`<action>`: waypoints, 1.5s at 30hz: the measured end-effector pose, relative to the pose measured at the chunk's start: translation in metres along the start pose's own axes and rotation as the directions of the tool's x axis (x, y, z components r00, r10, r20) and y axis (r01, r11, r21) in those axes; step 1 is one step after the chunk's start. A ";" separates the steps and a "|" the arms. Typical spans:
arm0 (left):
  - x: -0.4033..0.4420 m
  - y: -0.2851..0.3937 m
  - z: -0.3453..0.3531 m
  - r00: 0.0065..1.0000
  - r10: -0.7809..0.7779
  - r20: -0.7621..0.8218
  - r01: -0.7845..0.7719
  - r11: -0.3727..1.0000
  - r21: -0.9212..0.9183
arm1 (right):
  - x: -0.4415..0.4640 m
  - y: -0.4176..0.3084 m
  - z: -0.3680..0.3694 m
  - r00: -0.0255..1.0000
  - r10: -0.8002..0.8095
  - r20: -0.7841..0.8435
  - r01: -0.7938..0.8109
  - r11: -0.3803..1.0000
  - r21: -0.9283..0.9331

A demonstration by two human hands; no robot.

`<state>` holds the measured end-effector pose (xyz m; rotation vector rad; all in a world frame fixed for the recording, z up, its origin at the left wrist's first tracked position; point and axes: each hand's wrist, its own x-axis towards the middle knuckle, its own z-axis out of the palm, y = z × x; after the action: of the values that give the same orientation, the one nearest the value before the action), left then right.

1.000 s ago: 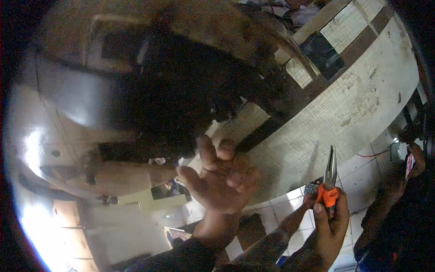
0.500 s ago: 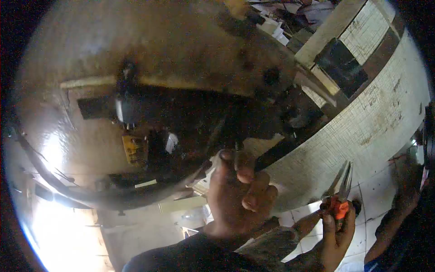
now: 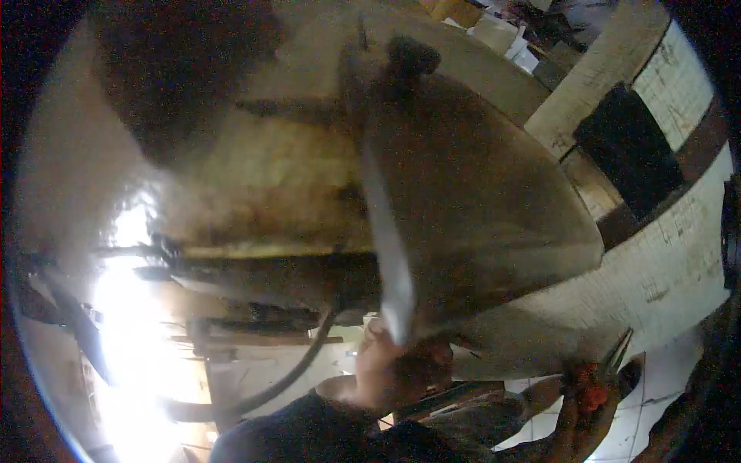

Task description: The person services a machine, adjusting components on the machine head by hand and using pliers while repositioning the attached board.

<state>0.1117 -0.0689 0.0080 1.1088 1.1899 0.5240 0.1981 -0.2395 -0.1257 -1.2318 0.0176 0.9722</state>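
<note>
Near the bottom middle is my left hand (image 3: 403,376), smeared by motion, with its fingers curled. A thin dark tip sticks out beside the fingers, and I cannot make out what they hold. Just above this hand, a pale strip (image 3: 395,285) runs down a large brown panel (image 3: 478,193). At the lower right my right hand (image 3: 583,428) is closed round the orange handles of needle-nose pliers (image 3: 594,397). The jaws point up and to the right, over the light worktop edge and apart from the panel.
A pale, scratched worktop (image 3: 648,266) curves along the right, with a black block-like piece (image 3: 633,150) by it. Papers and clutter (image 3: 517,46) lie at the top. White floor tiles (image 3: 656,401) show below, and bright light (image 3: 131,355) comes from the left.
The view has shifted, and the brown panel with the pale strip now fills the middle. My left hand appears lower, my right hand with the pliers lower and farther right.
</note>
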 end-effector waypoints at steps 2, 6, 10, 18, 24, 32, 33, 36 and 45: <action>-0.006 -0.003 -0.018 0.985 -0.128 -0.115 0.134 0.990 0.051 | -0.001 0.005 -0.001 0.994 0.066 -0.091 -0.073 0.994 -0.077; -0.012 -0.008 -0.005 0.984 -0.143 -0.104 0.151 0.986 0.068 | 0.004 0.004 -0.003 0.991 0.109 -0.077 -0.110 0.994 -0.013; -0.010 -0.013 0.006 0.984 -0.137 -0.112 0.145 0.987 0.070 | 0.005 0.007 -0.006 0.985 0.155 -0.073 -0.153 0.988 0.035; -0.013 -0.014 0.013 0.979 -0.143 -0.148 0.155 0.985 0.074 | 0.006 0.007 -0.009 0.973 0.222 -0.068 -0.215 0.971 0.101; -0.019 -0.015 0.010 0.978 -0.134 -0.158 0.146 0.987 0.071 | 0.002 0.007 -0.010 0.966 0.246 -0.077 -0.233 0.962 0.144; -0.022 -0.018 0.011 0.980 -0.126 -0.154 0.137 0.989 0.063 | 0.004 0.013 -0.012 0.958 0.267 -0.107 -0.242 0.950 0.199; -0.021 -0.017 0.010 0.981 -0.124 -0.152 0.135 0.989 0.064 | 0.006 0.014 -0.009 0.954 0.276 -0.114 -0.247 0.945 0.215; -0.022 -0.016 0.013 0.983 -0.113 -0.146 0.124 0.990 0.065 | 0.000 0.039 -0.014 0.925 0.357 -0.130 -0.268 0.857 0.440; -0.019 -0.020 -0.004 0.995 -0.030 -0.095 0.037 0.997 0.069 | 0.002 -0.019 0.004 0.966 0.213 -0.143 -0.187 0.966 0.179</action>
<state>0.0972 -0.0910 -0.0006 1.1321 1.3154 0.5162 0.2095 -0.2356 -0.1106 -1.1685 0.3503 1.0215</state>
